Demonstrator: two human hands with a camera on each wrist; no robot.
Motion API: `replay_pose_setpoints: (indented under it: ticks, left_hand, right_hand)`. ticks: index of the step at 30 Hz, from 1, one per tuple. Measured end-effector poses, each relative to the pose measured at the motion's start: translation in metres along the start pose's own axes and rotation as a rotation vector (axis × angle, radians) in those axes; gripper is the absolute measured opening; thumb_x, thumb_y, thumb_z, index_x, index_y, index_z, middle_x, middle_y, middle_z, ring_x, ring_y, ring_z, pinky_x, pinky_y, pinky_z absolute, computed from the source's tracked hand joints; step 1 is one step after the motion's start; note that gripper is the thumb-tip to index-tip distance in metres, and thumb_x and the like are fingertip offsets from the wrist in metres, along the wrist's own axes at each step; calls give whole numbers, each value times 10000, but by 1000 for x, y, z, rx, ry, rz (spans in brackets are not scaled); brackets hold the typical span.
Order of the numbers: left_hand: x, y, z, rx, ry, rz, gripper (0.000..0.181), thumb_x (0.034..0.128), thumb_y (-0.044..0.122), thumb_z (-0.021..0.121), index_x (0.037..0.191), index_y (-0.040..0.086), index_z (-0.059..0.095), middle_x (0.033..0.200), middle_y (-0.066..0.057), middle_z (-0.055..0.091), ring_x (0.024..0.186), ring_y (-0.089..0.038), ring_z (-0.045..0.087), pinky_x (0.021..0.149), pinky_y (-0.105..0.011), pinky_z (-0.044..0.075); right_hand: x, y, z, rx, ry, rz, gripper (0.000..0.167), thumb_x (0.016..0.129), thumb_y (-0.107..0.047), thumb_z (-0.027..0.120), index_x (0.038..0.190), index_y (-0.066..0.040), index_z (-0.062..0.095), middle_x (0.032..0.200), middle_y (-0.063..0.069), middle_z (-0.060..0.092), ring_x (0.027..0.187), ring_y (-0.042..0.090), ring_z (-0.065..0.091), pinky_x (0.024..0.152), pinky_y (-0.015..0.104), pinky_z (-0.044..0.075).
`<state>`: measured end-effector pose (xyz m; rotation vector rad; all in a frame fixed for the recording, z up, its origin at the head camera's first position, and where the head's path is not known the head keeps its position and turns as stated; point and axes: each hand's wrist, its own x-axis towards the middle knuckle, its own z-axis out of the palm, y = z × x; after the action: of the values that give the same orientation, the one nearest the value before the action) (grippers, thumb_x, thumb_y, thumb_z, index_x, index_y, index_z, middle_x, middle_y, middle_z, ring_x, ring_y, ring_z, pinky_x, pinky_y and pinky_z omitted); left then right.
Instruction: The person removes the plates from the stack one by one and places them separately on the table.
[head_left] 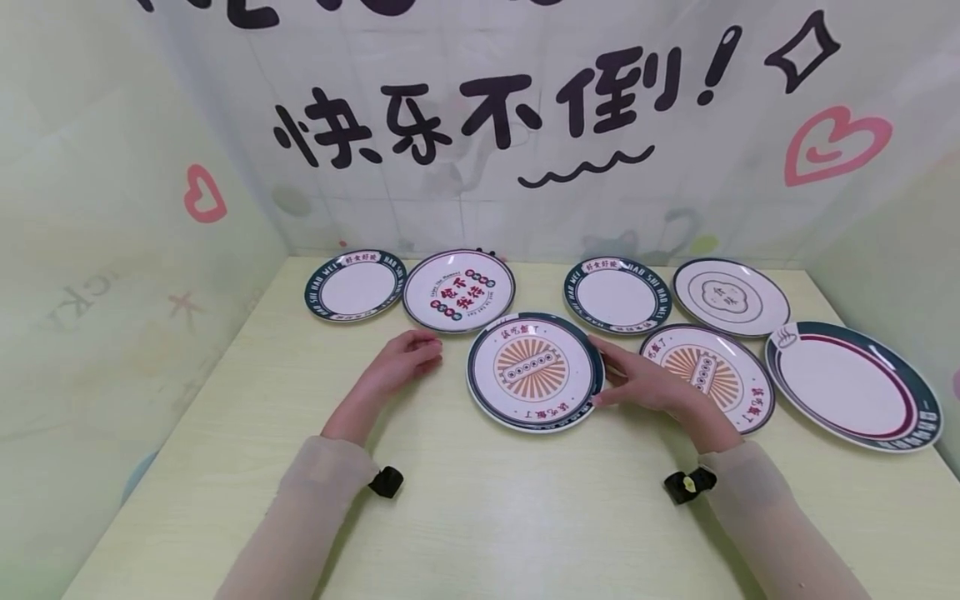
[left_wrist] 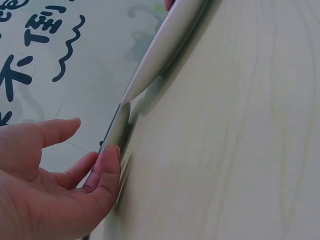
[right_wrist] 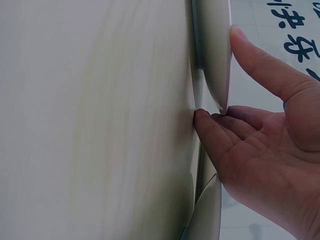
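Observation:
A round white plate (head_left: pixel 535 372) with an orange sunburst print and a dark band along its right edge is in the middle of the table. My right hand (head_left: pixel 643 379) grips its right rim. In the right wrist view the thumb lies on the rim of this plate (right_wrist: pixel 217 55), with the other fingers beneath its edge. The left wrist view shows the plate's pale underside (left_wrist: pixel 165 47) tilted above the tabletop. To the left of it, my left hand (head_left: pixel 400 364) is apart from the plate, fingers loosely bent, holding nothing. A white plate with red lettering (head_left: pixel 459 291) lies just beyond.
Teal-rimmed round plates lie at back left (head_left: pixel 355 286) and back right (head_left: pixel 617 296). Near my right forearm are a plain-ringed plate (head_left: pixel 731 297), a second sunburst plate (head_left: pixel 738 387) and an oval plate (head_left: pixel 855 382). A lettered wall (head_left: pixel 450 200) closes off the table's back.

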<state>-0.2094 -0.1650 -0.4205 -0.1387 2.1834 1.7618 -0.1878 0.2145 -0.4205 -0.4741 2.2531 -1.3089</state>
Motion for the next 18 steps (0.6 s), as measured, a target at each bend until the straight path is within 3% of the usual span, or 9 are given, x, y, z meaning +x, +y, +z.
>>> replay_pose_setpoints:
  ticks: [9, 18]
  left_hand:
    - [0, 2, 17, 27, -73, 9, 449, 1024, 109, 535, 1422, -65, 420, 1328, -221, 556, 1134, -215, 634, 1067, -350, 515]
    - [-1, 6, 32, 12, -93, -26, 487, 981, 68, 599, 1428, -33, 434, 1410, -233, 518, 1188, -280, 616, 1001, -339, 558]
  right_hand:
    - [-1, 0, 0, -10, 7, 23, 1010, 848, -89, 753, 1599, -31, 81, 1653, 262, 60, 1529, 437, 105, 1238, 522, 200]
    - [0, 0, -1, -3, 1, 9, 1010, 848, -89, 752, 1598, -25, 79, 1652, 265, 63, 1529, 437, 105, 1240, 522, 193]
